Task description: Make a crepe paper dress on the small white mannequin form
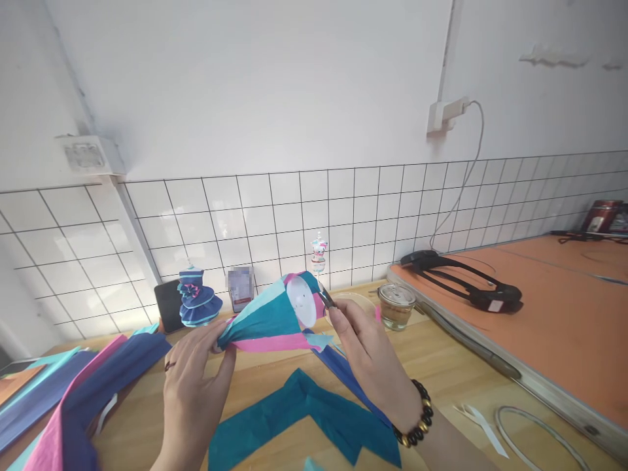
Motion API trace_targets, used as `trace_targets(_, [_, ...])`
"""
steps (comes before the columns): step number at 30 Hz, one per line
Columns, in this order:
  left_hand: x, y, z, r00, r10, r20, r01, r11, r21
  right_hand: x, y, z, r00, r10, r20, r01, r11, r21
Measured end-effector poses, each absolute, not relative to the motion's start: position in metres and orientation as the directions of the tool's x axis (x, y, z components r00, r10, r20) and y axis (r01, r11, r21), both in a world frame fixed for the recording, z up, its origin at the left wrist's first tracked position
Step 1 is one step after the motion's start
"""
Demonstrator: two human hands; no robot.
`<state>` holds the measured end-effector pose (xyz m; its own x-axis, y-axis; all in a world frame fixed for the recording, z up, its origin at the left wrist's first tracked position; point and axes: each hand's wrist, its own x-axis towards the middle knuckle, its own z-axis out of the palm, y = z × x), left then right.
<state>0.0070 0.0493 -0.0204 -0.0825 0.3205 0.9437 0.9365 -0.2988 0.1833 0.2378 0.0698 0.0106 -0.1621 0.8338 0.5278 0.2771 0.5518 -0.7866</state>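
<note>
My left hand is closed round the narrow, gathered end of a cone-like form covered in teal, pink and light blue strips. The form lies sideways above the table, its wide end facing right with a white round face. A small dark metal tool, whose kind I cannot make out, is pinched in my right hand. Its tip is at the rim of the wide end. On the table below lies a bent teal strip, with a blue strip beside it.
Coloured strips lie at left. Behind stand a tiered blue dress figure, a phone and a small white figure. To the right are a lidded glass jar, a black headset frame and a white plastic fork.
</note>
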Motion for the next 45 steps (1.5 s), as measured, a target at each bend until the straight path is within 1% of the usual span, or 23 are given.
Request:
trace_targets(2, [0.0058, 0.0497, -0.0221, -0.080, 0.324, 0.943, 0.933, -0.309, 0.186, 0.2384, 0.0705, 0.0108, -0.152, 0.824, 0.546, 0.327, 0.564, -0.759])
trace_targets(5, [0.0048, 0.0509, -0.0235, -0.088, 0.332, 0.939, 0.932, -0.305, 0.195, 0.2384, 0.0705, 0.0107, -0.146, 0.810, 0.568, 0.358, 0.579, -0.733])
trace_targets(13, [0.0079, 0.0504, -0.0212, -0.068, 0.342, 0.937, 0.925, -0.329, 0.187, 0.2367, 0.0683, 0.0114, -0.165, 0.814, 0.557, 0.343, 0.577, -0.741])
trace_targets(22, [0.0044, 0.0514, -0.0234, -0.011, 0.338, 0.941, 0.919, -0.367, 0.142, 0.2367, 0.0690, 0.0123, -0.150, 0.792, 0.592, 0.392, 0.597, -0.700])
trace_targets(32, [0.0031, 0.0510, -0.0254, -0.027, 0.356, 0.934, 0.920, -0.357, 0.163, 0.2363, 0.0689, 0.0103, -0.140, 0.781, 0.609, 0.389, 0.609, -0.692])
trace_targets(35, [0.0025, 0.0501, -0.0258, -0.009, 0.374, 0.928, 0.922, -0.357, 0.153, 0.2357, 0.0696, 0.0103, -0.135, 0.777, 0.615, 0.378, 0.615, -0.693])
trace_targets(41, [0.0041, 0.0513, -0.0253, -0.015, 0.352, 0.936, 0.915, -0.372, 0.155, 0.2355, 0.0704, 0.0106, -0.134, 0.776, 0.616, 0.356, 0.618, -0.701])
trace_targets(45, [0.0062, 0.0514, -0.0246, -0.021, 0.372, 0.928, 0.916, -0.365, 0.167, 0.2355, 0.0704, 0.0095, -0.137, 0.783, 0.607, 0.348, 0.612, -0.710])
